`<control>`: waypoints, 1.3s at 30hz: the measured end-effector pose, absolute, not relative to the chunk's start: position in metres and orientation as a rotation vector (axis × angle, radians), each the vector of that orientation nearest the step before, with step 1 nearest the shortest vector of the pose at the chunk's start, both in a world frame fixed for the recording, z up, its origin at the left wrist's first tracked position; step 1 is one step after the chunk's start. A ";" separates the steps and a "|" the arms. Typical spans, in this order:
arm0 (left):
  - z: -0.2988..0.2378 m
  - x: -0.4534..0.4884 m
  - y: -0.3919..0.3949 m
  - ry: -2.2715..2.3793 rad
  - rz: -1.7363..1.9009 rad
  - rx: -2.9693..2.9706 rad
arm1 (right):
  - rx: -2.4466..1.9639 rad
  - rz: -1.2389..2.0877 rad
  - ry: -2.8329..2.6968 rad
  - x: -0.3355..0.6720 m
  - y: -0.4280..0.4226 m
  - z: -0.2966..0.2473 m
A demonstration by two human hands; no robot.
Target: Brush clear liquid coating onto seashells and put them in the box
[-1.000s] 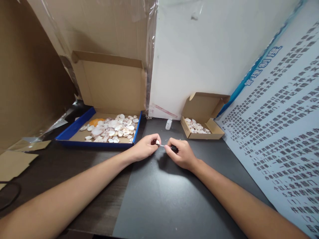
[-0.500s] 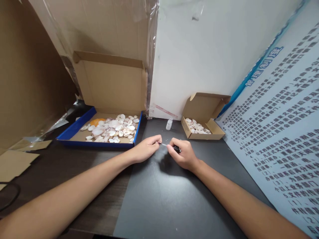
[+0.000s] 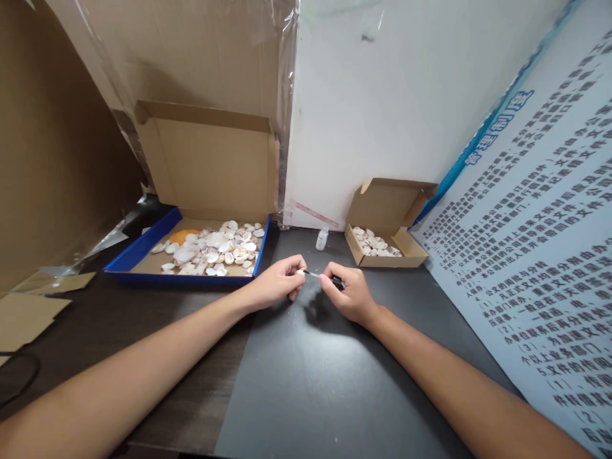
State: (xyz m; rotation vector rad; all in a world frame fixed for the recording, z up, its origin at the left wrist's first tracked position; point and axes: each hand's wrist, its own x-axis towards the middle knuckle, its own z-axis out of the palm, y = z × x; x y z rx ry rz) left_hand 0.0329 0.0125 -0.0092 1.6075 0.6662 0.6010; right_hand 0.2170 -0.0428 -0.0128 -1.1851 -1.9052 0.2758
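My left hand (image 3: 281, 280) is closed, pinching a small pale shell (image 3: 300, 272) that its fingers mostly cover. Across from it, my right hand (image 3: 351, 293) grips a small brush (image 3: 313, 275) with a thin clear stem and a black cap-like handle, largely hidden by the fingers. The brush's dark tip points left and reaches the shell's edge; whether it touches is too small to tell. Behind the hands stands a small clear bottle (image 3: 322, 240) with a pale label, upright and apparently without a cap.
A blue-edged cardboard box (image 3: 179, 278) with its lid raised holds many shells (image 3: 220, 245) at the left. To the right is a smaller open cardboard box (image 3: 396, 261) with more shells. Cardboard pieces (image 3: 31, 315) lie far left. A printed poster (image 3: 540, 210) borders the right side.
My left hand has turned slightly, so the shell's pale surface and lower fingers now show. The right hand keeps the brush nearly in place. The whole view has shifted a little.
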 end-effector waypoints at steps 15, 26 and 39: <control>-0.014 0.032 0.017 0.676 0.569 1.578 | -1.247 0.219 -1.901 0.218 -0.041 -0.015; -0.009 0.032 0.015 0.614 0.593 1.254 | -1.258 0.266 -1.873 0.217 -0.041 -0.014; -0.008 0.030 0.017 0.631 0.640 1.154 | -1.290 0.224 -1.851 0.218 -0.039 -0.017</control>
